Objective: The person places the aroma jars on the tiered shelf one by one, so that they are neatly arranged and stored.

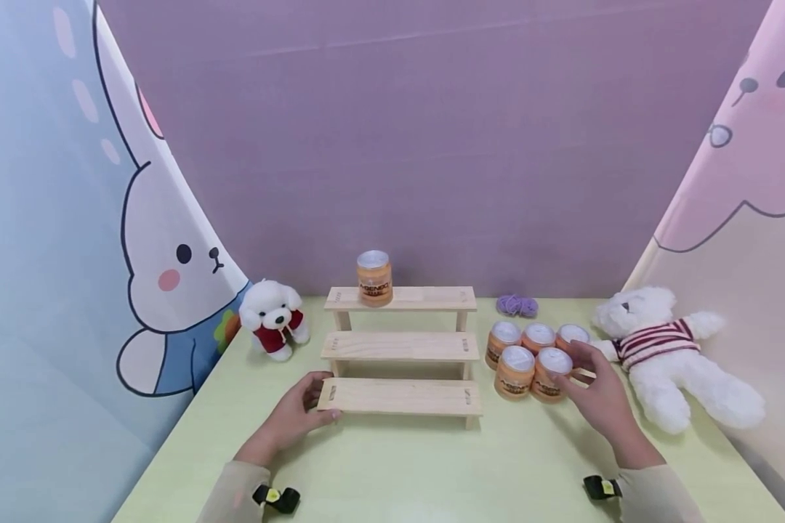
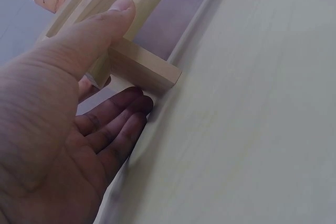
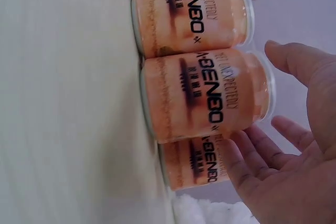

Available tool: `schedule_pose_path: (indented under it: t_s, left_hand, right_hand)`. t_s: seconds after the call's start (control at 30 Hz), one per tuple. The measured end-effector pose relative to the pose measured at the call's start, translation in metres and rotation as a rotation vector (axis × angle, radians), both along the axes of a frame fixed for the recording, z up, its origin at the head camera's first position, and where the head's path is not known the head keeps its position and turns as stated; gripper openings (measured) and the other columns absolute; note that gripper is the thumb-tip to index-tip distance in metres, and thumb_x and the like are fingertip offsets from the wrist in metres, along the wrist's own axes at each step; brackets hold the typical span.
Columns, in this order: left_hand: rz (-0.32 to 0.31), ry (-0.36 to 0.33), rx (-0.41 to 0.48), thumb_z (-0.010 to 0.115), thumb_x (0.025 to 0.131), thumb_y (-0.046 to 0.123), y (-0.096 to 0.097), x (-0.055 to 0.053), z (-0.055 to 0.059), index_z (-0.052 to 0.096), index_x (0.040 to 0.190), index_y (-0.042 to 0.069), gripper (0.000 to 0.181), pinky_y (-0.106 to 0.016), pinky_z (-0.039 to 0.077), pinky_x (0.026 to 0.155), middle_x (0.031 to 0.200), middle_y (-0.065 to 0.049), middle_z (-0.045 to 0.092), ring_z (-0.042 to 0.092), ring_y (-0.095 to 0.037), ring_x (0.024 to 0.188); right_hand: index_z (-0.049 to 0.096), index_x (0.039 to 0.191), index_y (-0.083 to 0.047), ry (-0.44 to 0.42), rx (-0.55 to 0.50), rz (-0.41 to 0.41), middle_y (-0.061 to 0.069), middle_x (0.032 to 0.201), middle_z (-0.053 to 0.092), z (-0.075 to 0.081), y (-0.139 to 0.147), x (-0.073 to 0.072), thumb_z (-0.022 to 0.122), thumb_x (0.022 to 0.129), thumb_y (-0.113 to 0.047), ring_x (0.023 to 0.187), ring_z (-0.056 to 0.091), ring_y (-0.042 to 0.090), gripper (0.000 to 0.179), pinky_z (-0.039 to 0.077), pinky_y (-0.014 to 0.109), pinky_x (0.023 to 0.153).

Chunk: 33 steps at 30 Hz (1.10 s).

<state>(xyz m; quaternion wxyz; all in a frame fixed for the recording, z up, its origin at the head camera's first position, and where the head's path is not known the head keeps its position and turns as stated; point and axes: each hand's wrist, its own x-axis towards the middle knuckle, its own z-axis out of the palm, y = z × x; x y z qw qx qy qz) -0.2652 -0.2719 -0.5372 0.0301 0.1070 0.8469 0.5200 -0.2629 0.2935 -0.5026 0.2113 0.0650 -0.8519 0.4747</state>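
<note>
A three-step wooden shelf (image 1: 399, 345) stands on the table. My left hand (image 1: 296, 416) holds the left end of its lowest step; in the left wrist view the thumb (image 2: 118, 17) lies over the plank and the other fingers are beside the leg (image 2: 147, 66). One orange can (image 1: 375, 280) stands upright on the top step. Several matching cans stand grouped right of the shelf. My right hand (image 1: 598, 392) is spread around the front right can (image 1: 549, 376), thumb apart from it in the right wrist view, fingers beside its far side; whether they touch it I cannot tell.
A white toy dog (image 1: 275, 319) in red sits left of the shelf. Purple yarn (image 1: 517, 305) lies behind the cans. A white teddy bear (image 1: 674, 356) in a striped top lies close to my right hand. Fabric walls (image 1: 432, 145) enclose the table.
</note>
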Motion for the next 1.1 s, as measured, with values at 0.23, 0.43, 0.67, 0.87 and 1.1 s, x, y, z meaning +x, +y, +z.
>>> schedule_pose_path:
  t_s: [0.23, 0.43, 0.67, 0.87, 1.1]
  left_hand:
    - [0.006, 0.002, -0.008, 0.092, 0.083, 0.029, 0.000, 0.000, 0.000, 0.054, 0.143, 0.020, 0.072, -0.047, 0.046, 0.105, 0.127, -0.005, 0.065, 0.062, -0.023, 0.114]
    - [0.002, 0.009, -0.021, 0.091, 0.084, 0.029, 0.000, 0.001, 0.001, 0.053, 0.143, 0.020, 0.071, -0.046, 0.046, 0.105, 0.127, -0.005, 0.064, 0.061, -0.022, 0.114]
    - [0.005, 0.010, -0.029, 0.091, 0.084, 0.030, 0.002, 0.001, 0.001, 0.053, 0.144, 0.020, 0.071, -0.045, 0.046, 0.105, 0.127, -0.004, 0.064, 0.061, -0.022, 0.113]
    - [0.015, 0.012, -0.035, 0.091, 0.084, 0.029, 0.003, 0.001, 0.002, 0.054, 0.143, 0.018, 0.071, -0.040, 0.048, 0.103, 0.126, -0.004, 0.065, 0.062, -0.022, 0.113]
    - [0.008, 0.013, -0.028, 0.091, 0.084, 0.029, 0.002, 0.002, 0.003, 0.053, 0.143, 0.018, 0.071, -0.038, 0.048, 0.102, 0.127, -0.004, 0.064, 0.062, -0.022, 0.114]
  right_hand:
    - [0.045, 0.151, 0.004, -0.058, -0.010, 0.063, 0.028, 0.130, 0.059, -0.005, 0.003, -0.001, 0.083, 0.092, -0.010, 0.106, 0.056, 0.002, 0.072, 0.054, 0.016, 0.083]
    - [0.043, 0.156, -0.002, -0.086, 0.007, 0.077, 0.026, 0.129, 0.060, -0.009, 0.006, 0.000, 0.083, 0.093, -0.014, 0.104, 0.057, 0.003, 0.076, 0.055, 0.018, 0.081]
    - [0.044, 0.156, -0.004, -0.105, 0.043, 0.076, 0.025, 0.132, 0.059, -0.014, 0.010, -0.001, 0.083, 0.093, -0.017, 0.105, 0.054, -0.004, 0.076, 0.055, 0.017, 0.081]
    - [0.050, 0.145, 0.004, -0.122, 0.068, 0.076, 0.026, 0.134, 0.060, -0.013, 0.010, -0.001, 0.084, 0.092, -0.018, 0.112, 0.062, 0.022, 0.067, 0.055, 0.016, 0.082]
    - [0.043, 0.152, 0.003, -0.127, 0.043, 0.107, 0.029, 0.131, 0.060, -0.012, 0.008, -0.001, 0.082, 0.093, -0.012, 0.117, 0.061, 0.045, 0.073, 0.055, 0.018, 0.080]
